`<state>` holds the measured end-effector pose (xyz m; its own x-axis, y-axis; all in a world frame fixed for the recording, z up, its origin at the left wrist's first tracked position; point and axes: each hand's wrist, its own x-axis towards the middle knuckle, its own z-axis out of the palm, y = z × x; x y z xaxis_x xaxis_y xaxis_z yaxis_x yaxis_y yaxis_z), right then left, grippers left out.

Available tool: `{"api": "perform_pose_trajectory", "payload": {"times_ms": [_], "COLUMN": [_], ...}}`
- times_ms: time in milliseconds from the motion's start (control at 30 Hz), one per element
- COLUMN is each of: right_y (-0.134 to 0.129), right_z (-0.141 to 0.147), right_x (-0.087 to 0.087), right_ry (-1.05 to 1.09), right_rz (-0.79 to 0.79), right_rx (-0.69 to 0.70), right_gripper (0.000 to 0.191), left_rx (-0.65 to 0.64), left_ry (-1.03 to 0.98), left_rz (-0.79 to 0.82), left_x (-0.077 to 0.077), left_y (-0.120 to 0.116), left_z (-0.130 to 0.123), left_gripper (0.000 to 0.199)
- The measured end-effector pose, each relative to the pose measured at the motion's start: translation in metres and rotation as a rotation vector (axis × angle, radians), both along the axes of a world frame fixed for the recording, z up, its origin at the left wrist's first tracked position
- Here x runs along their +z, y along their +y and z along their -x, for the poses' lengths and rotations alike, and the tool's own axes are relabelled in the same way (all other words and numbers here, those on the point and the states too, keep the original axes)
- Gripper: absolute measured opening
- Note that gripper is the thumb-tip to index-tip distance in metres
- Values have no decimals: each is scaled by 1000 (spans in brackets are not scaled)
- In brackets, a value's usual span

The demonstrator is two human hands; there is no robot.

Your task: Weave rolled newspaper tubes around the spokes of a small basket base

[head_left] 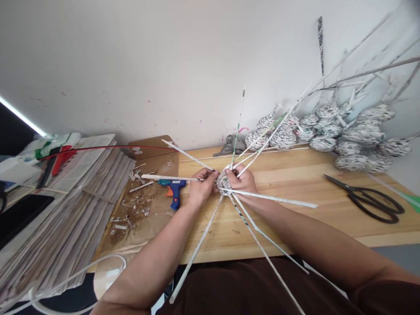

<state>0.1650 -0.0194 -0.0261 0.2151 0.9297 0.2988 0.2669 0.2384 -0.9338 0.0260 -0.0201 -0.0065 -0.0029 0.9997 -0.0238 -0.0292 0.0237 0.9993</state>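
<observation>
1. Paper, woven into a small rounded piece point(224, 183), sits between both hands, over the middle of the wooden table point(295, 170).
2. The left hand point(201, 187) has thumb and fingertips pinched on the piece's left edge; the right hand point(245, 180) presses its thumb on the right side, the other fingers partly hidden behind.
3. If either pinch slackens, the weave could loosen; the thin strips point(275, 197) might crease if bent sharply.
4. One leftward strip crosses near the glue gun point(177, 192) and could snag there if turned.
5. Counted: one held piece, about nine radiating strips, one glue gun, one pair of scissors point(352, 189), one newspaper stack point(75, 210); the woven clusters point(365, 132) overlap too much to count.
</observation>
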Motion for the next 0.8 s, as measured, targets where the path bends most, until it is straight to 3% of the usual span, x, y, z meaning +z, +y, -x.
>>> {"api": "perform_pose_trajectory", "payload": {"times_ms": [200,600,800], "right_y": [0,1,0], "right_z": [0,-4,-6], "right_x": [3,3,5], "right_ry": [-1,8,-133], "right_rz": [27,65,25], "right_rx": [-26,78,49], "right_gripper": [20,20,20], "left_rx": [-52,-78,-208], "left_ry": [-52,-36,7], "left_rz": [39,56,87], "left_x": [-2,0,0], "left_y": [1,0,-1], "left_z": [2,3,7], "left_gripper": [33,36,42]}}
